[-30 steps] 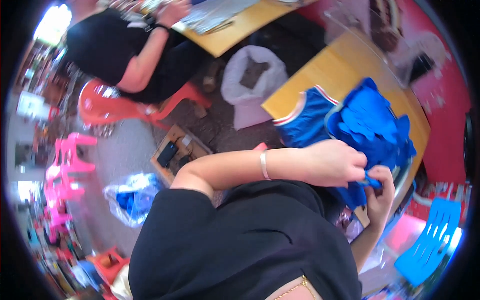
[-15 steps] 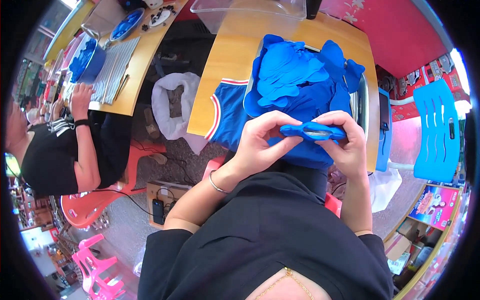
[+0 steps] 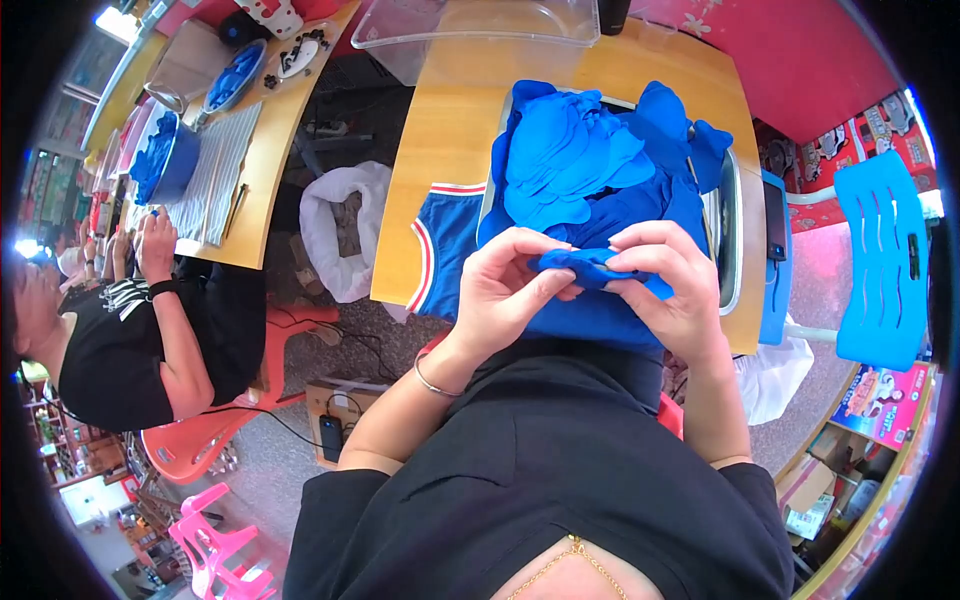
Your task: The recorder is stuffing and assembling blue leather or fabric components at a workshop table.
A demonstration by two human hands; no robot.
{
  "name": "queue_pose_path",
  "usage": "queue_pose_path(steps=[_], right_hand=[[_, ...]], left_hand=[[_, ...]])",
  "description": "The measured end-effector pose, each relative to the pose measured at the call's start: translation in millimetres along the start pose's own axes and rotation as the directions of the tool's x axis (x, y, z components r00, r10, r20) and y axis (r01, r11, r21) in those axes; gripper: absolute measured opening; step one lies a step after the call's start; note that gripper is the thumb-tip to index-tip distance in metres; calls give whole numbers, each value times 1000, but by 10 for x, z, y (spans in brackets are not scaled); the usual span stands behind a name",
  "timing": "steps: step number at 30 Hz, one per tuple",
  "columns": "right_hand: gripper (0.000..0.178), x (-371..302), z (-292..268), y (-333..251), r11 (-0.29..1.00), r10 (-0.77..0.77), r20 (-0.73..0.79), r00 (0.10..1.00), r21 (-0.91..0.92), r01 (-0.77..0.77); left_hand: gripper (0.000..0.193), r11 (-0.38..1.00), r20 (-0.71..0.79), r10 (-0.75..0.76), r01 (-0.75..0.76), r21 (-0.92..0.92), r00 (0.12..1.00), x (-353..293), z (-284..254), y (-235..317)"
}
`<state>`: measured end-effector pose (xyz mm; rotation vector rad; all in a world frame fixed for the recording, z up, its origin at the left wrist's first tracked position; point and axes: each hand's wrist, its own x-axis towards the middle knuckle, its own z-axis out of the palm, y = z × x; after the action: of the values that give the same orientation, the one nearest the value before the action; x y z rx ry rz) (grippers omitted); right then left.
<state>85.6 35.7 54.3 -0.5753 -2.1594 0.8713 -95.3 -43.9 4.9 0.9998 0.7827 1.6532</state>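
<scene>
Both of my hands pinch a small blue fabric piece in front of my chest. My left hand grips its left end between thumb and fingers. At the other end, my right hand has its thumb and fingertips closed on the cloth. The piece looks folded or bunched, and the fingers cover part of it. Just beyond it lies a heap of rounded blue fabric pieces, lighter on top and darker below, in a tray. Blue cloth also lies under my hands.
A blue garment with striped trim hangs over the wooden table's left edge. A clear plastic bin stands at the back. Another person sits at the left table. A blue chair stands at the right, a white sack between the tables.
The opening in the blue fabric piece, which showed pale inside, is now closed up and bunched. My fingers have shifted inward over it. The view has tilted slightly.
</scene>
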Motion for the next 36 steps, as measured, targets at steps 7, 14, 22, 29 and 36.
queue_pose_path(steps=[7,14,22,29,36], right_hand=[[10,69,128,73,996,68,5,998,60,-69],[13,37,274,197,951,267,-69,961,177,-252],[7,-18,367,300,858,403,-49,914,367,-359],[22,-52,333,263,476,579,252,776,669,-572],[30,-72,284,191,602,489,101,867,679,-419]], left_hand=[[17,992,-89,-89,81,-95,992,65,-42,-67],[17,980,-148,-191,178,-94,970,130,-10,-50],[15,950,-224,-278,234,-205,934,172,25,-85],[14,917,-236,-312,227,-327,920,187,25,-162],[16,927,-241,-272,187,-324,932,172,-13,-159]])
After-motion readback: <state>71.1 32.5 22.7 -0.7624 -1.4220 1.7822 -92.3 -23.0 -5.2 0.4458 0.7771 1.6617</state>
